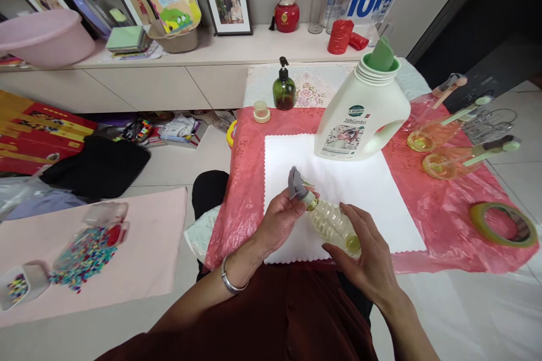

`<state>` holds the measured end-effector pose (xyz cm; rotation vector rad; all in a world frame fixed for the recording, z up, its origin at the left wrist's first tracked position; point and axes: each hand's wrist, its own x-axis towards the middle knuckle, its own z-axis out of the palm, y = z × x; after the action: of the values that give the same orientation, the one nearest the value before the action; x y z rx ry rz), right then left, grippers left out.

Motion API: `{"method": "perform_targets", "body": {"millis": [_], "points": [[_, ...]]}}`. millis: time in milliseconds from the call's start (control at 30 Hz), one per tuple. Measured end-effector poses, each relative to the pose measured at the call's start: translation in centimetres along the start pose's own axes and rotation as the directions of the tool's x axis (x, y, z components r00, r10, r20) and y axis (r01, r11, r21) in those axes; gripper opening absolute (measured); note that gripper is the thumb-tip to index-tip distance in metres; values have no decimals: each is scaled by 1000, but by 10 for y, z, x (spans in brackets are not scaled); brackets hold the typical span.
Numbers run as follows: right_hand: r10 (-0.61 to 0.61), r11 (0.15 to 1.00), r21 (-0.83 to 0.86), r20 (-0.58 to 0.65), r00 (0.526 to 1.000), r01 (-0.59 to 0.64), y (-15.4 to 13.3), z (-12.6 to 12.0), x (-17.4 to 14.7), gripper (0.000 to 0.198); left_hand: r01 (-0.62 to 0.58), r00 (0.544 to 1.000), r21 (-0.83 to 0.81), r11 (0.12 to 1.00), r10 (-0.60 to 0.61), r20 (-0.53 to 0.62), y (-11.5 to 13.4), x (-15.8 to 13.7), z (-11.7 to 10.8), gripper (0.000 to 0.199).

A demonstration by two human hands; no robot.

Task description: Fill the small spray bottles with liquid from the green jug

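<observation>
A clear ribbed spray bottle (328, 220) with a grey trigger head (298, 184) lies tilted between my hands over the white scalloped sheet (372, 197). My left hand (282, 215) is closed around its neck, just under the trigger head. Around the lower part of the bottle, my right hand (368, 248) has its thumb and fingers on either side, holding it. A little yellowish liquid shows near the bottle's base. Behind it stands a large white detergent jug (359, 107) with a green spout (382, 56) at its mouth.
A pump bottle (284, 87) and a pale cap (261, 111) stand at the back left of the red-covered table. On the right lie two oil-type glass bottles (449, 163) and a tape roll (503, 224). Colourful beads (87, 256) cover part of a pink surface at left.
</observation>
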<state>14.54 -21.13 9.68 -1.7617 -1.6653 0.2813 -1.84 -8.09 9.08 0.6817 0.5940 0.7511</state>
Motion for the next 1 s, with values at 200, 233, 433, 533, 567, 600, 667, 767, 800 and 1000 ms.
{"method": "perform_targets", "body": {"millis": [200, 233, 433, 533, 567, 600, 667, 767, 800, 1000], "points": [[-6, 999, 54, -1, 1000, 6, 0, 3, 0, 58, 25, 999, 6, 1000, -25, 30, 6, -3, 3, 39], [-12, 998, 61, -11, 1000, 12, -1, 4, 0, 57, 24, 999, -3, 1000, -24, 24, 6, -3, 4, 40], [-25, 996, 88, -56, 998, 30, -7, 9, 0, 57, -16, 996, -36, 999, 13, -84, -3, -1, 4, 47], [-22, 995, 91, -78, 997, 29, -9, 9, -1, 55, 9, 992, -27, 1000, -12, -124, -5, 1, 2, 48], [-20, 995, 92, -83, 996, 28, -9, 10, -1, 55, 20, 991, -27, 999, -23, -130, -5, 1, 2, 48], [-19, 995, 96, -87, 996, 28, -9, 10, -2, 56, 24, 990, -31, 999, -28, -136, -5, 1, 2, 49], [-14, 994, 107, -88, 996, 24, -9, 10, -2, 56, 7, 988, -58, 998, -16, -151, -6, 1, 2, 49], [1, 993, 116, -84, 996, 9, -9, 10, -1, 56, -40, 984, -107, 993, 20, -177, -7, 2, 1, 47], [5, 993, 115, -82, 997, 4, -9, 11, -1, 56, -44, 984, -113, 993, 24, -179, -7, 2, 1, 46], [22, 994, 111, -80, 997, -13, -9, 13, -1, 54, -30, 992, -106, 994, 16, -127, -5, 0, 4, 44]]}}
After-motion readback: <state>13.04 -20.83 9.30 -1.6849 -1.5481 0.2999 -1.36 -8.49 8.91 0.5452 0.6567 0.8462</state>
